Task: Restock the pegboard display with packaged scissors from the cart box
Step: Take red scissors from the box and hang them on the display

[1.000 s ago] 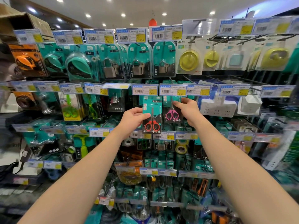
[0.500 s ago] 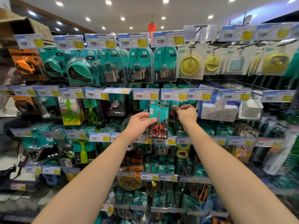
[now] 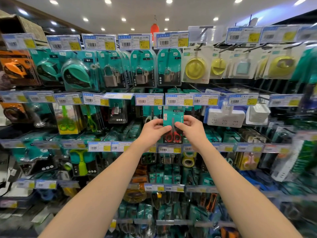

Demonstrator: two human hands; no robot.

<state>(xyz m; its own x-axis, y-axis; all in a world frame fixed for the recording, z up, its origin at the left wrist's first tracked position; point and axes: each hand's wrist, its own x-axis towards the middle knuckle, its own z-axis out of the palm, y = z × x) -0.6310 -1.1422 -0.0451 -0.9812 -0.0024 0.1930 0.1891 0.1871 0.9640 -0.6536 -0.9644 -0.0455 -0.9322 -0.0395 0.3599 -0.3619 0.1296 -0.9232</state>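
A teal pack of red-handled scissors [image 3: 172, 117] hangs upright in front of the pegboard display [image 3: 193, 88], just below a row of price tags [image 3: 179, 99]. My left hand [image 3: 152, 130] pinches its left edge at mid height. My right hand [image 3: 193, 128] pinches its right edge opposite, so both hands hold the same pack. The top of the pack sits right under the tag; whether its hole is on a hook is hidden. The cart box is out of view.
Padlock packs [image 3: 143, 69] hang in the row above, green scissors [image 3: 67, 121] to the left, white power adapters [image 3: 225, 115] to the right. Tape rolls [image 3: 188, 159] and more teal packs fill the rows beneath. A cardboard box [image 3: 20, 24] sits at top left.
My right hand left the pink-handled scissors pack on the peg and came onto the right edge of the red-handled pack. The pack shifted right, under the price tag.
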